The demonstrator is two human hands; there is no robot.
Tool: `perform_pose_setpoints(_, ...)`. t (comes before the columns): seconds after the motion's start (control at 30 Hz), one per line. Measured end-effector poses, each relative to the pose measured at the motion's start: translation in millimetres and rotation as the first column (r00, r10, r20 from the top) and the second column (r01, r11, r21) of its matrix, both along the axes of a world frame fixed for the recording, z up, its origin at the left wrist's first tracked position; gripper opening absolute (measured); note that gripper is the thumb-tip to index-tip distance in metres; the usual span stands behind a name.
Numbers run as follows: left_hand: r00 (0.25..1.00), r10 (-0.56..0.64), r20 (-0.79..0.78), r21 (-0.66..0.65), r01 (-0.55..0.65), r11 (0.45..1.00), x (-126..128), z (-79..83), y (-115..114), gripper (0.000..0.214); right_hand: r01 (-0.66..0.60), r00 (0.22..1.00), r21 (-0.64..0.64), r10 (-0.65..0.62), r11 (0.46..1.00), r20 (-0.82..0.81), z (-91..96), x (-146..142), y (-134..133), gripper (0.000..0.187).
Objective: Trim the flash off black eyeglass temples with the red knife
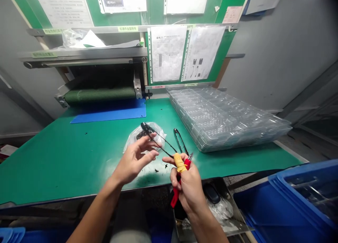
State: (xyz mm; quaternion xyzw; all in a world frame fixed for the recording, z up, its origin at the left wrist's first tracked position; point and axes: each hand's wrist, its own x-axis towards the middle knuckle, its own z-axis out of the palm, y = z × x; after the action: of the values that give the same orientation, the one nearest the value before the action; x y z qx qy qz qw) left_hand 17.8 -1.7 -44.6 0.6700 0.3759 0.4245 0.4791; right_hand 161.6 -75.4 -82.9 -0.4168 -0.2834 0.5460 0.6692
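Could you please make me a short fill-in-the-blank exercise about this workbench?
1. The right hand holds a tool whose grip is mainly ____.
2. The wrapping on that hand is ____.
3. Seen by the wearer, the clear plastic trays are stacked to the ____ of the conveyor belt.
4. The flat sheet in front of that belt is ____.

Missing words: red; yellow; right; blue.

On the table (79, 158), the frame (183, 141) lies right of the bag (130, 139) and left of the tray stack (227, 119).
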Motion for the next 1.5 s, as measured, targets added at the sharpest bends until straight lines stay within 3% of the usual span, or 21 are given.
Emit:
perform_pose_setpoints(0.13, 0.978, 0.037, 0.206, -0.121, -0.012, 0.993, 2, 6.9, -35, 0.039, -0.233, 0.969, -0.041, 0.236, 0.972, 0.073, -1.0, 3, -26, 0.047)
perform_pose_setpoints(0.2, 0.975, 0.014, 0.222, -0.21, 0.034, 0.977, -3, 13.4, -43, 0.04, -0.341, 0.894, -0.035, 0.335, 0.94, 0.298, 8.6, 16, -37, 0.042)
perform_pose_setpoints(0.23, 0.971, -0.015, 0.237, -0.278, 0.082, 0.957, -5, 17.6, -46, 0.04, -0.368, 0.816, -0.013, 0.33, 0.93, 0.475, 16.5, 24, -41, 0.038)
perform_pose_setpoints(0.3, 0.96, -0.079, 0.267, -0.419, 0.189, 0.888, -10, 26.7, -52, 0.041, -0.407, 0.546, 0.096, 0.158, 0.908, 0.823, 36.9, 41, -44, 0.026)
perform_pose_setpoints(0.37, 0.946, -0.143, 0.292, -0.534, 0.285, 0.796, -13, 35.3, -58, 0.04, -0.523, 0.218, 0.194, -0.09, 0.83, 0.972, 59.4, 52, -42, 0.015)
perform_pose_setpoints(0.43, 0.928, -0.206, 0.311, -0.599, 0.359, 0.716, -12, 41.4, -64, 0.037, -0.645, -0.048, 0.204, -0.305, 0.736, 0.951, 78.7, 56, -38, 0.019)
perform_pose_setpoints(0.53, 0.909, -0.248, 0.335, -0.628, 0.411, 0.661, -10, 44.9, -70, 0.033, -0.729, -0.262, 0.129, -0.448, 0.672, 0.855, 95.0, 52, -32, 0.032)
perform_pose_setpoints(0.67, 0.91, -0.259, 0.325, -0.646, 0.413, 0.642, -10, 46.2, -74, 0.031, -0.743, -0.295, 0.093, -0.449, 0.663, 0.843, 95.3, 47, -33, 0.035)
perform_pose_setpoints(0.83, 0.919, -0.318, 0.234, -0.638, 0.392, 0.662, -10, 50.5, -73, 0.035, -0.74, -0.292, 0.089, -0.438, 0.667, 0.85, 89.9, 45, -36, 0.033)
perform_pose_setpoints(1.0, 0.911, -0.333, 0.242, -0.622, 0.409, 0.668, -9, 48.8, -71, 0.036, -0.745, -0.298, 0.094, -0.455, 0.66, 0.839, 89.0, 43, -34, 0.031)
perform_pose_setpoints(1.13, 0.901, -0.343, 0.268, -0.632, 0.432, 0.643, -10, 42.4, -72, 0.037, -0.747, -0.315, 0.066, -0.44, 0.661, 0.841, 83.3, 44, -36, 0.026)
perform_pose_setpoints(1.27, 0.872, -0.37, 0.321, -0.649, 0.487, 0.584, -13, 37.4, -72, 0.038, -0.731, -0.335, -0.026, -0.325, 0.682, 0.884, 79.7, 44, -41, 0.023)
perform_pose_setpoints(1.43, 0.866, -0.361, 0.346, -0.645, 0.499, 0.579, -17, 39.1, -70, 0.037, -0.729, -0.272, 0.006, -0.297, 0.684, 0.915, 79.6, 47, -43, 0.023)
perform_pose_setpoints(1.5, 0.887, -0.319, 0.334, -0.632, 0.462, 0.622, -17, 38.4, -70, 0.036, -0.682, -0.178, 0.03, -0.206, 0.731, 0.962, 76.3, 49, -44, 0.021)
